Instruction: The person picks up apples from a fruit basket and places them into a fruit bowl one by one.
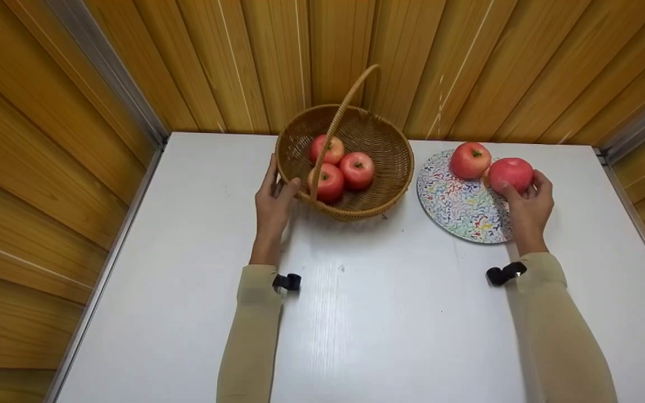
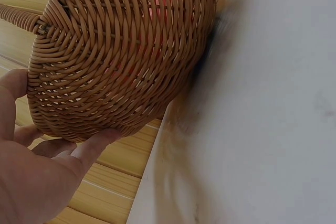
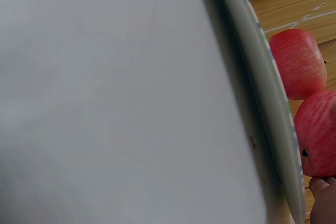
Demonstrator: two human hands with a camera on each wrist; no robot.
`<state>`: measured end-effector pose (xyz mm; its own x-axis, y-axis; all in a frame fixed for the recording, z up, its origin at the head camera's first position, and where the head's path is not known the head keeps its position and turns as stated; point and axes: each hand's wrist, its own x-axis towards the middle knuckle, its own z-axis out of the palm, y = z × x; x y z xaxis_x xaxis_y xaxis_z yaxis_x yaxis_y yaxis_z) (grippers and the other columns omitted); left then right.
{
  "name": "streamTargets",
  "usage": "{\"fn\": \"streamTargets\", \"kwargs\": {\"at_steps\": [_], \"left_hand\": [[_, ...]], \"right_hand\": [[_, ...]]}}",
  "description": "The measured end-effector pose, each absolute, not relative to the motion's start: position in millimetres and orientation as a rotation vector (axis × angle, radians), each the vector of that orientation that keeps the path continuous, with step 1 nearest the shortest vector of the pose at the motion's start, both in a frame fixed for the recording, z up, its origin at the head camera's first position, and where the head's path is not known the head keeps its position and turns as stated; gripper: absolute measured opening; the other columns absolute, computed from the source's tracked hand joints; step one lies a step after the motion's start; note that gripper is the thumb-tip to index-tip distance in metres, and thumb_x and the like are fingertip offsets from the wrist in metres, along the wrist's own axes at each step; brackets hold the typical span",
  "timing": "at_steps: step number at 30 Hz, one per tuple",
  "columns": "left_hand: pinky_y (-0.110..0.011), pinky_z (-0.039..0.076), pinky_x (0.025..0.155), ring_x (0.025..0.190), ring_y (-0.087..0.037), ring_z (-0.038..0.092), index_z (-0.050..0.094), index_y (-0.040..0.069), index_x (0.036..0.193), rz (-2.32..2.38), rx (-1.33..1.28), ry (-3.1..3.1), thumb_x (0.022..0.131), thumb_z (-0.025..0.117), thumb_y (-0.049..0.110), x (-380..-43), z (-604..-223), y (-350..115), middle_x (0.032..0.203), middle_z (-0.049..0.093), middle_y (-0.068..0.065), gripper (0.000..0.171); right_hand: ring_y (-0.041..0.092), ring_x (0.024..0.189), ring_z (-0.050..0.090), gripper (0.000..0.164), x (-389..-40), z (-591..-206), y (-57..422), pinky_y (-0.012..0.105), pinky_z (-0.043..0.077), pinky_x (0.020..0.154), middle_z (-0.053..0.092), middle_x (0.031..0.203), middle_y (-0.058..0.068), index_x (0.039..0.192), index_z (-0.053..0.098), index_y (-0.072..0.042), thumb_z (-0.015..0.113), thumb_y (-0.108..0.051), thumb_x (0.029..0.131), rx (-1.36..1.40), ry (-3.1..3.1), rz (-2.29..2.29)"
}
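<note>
A brown wicker basket (image 1: 392, 168) with a tall arched handle stands at the back of the table, three red apples (image 1: 357, 170) inside. My left hand (image 1: 273, 204) grips its left side, the thumb at the rim and the fingers along the outer weave; the left wrist view shows this hand (image 2: 44, 171) against the wickerwork (image 2: 121, 61). On the right, my right hand (image 1: 531, 210) holds a red apple (image 1: 512, 172) over the back right of a round, colourfully speckled plate (image 1: 457, 210). Another apple (image 1: 470, 160) sits beside it at the plate's back edge.
The white table (image 1: 367, 313) reaches back to a wood-panelled wall (image 1: 277, 61). More panels with metal edge strips (image 1: 121, 235) flank it on the left and right. Black wrist cameras (image 1: 506, 273) are strapped over both sleeves.
</note>
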<state>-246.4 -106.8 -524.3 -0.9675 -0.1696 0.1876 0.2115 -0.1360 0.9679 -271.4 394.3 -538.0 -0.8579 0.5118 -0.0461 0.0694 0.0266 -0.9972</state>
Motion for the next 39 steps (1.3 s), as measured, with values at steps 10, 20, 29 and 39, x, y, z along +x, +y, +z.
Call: {"fn": "streamTargets", "kwargs": {"at_steps": [10,20,29,39], "left_hand": [[-0.037,0.049,0.112,0.153,-0.03,0.037,0.031,0.021,0.169,-2.187,-0.042,-1.884,0.103,0.072,0.022,-247.7,-525.9,-107.0,0.173,0.028,-0.002,0.077],[-0.036,0.052,0.108,0.153,-0.03,0.039,0.033,0.025,0.169,-2.191,-0.023,-1.887,0.103,0.072,0.021,-247.8,-525.2,-106.3,0.172,0.03,0.002,0.077],[-0.038,0.051,0.109,0.153,-0.032,0.037,0.031,0.02,0.169,-2.204,-0.04,-1.875,0.104,0.072,0.02,-247.8,-525.0,-107.2,0.173,0.028,-0.002,0.077],[-0.037,0.052,0.108,0.152,-0.032,0.039,0.032,0.02,0.169,-2.197,-0.038,-1.869,0.103,0.072,0.018,-247.9,-525.5,-107.1,0.172,0.029,-0.002,0.077]], "right_hand": [[0.011,0.156,0.028,0.085,-274.1,-537.6,394.3,0.016,0.03,0.117,0.025,0.174,0.003,0.167,0.028,-0.014,0.077,-0.009,0.098,-0.603,-1.986,1.894],[0.011,0.156,0.028,0.085,-274.9,-538.5,395.4,0.015,0.029,0.118,0.027,0.173,0.004,0.167,0.027,-0.016,0.076,-0.01,0.099,-0.614,-2.057,1.819],[0.014,0.154,0.034,0.087,-274.7,-541.9,397.6,0.017,0.034,0.117,0.03,0.172,0.005,0.166,0.028,-0.016,0.076,0.002,0.095,-0.654,-2.019,1.842],[0.013,0.154,0.032,0.093,-274.7,-540.8,398.1,0.016,0.033,0.117,0.028,0.172,0.005,0.168,0.024,-0.017,0.079,-0.004,0.095,-0.701,-2.039,1.847]]}}
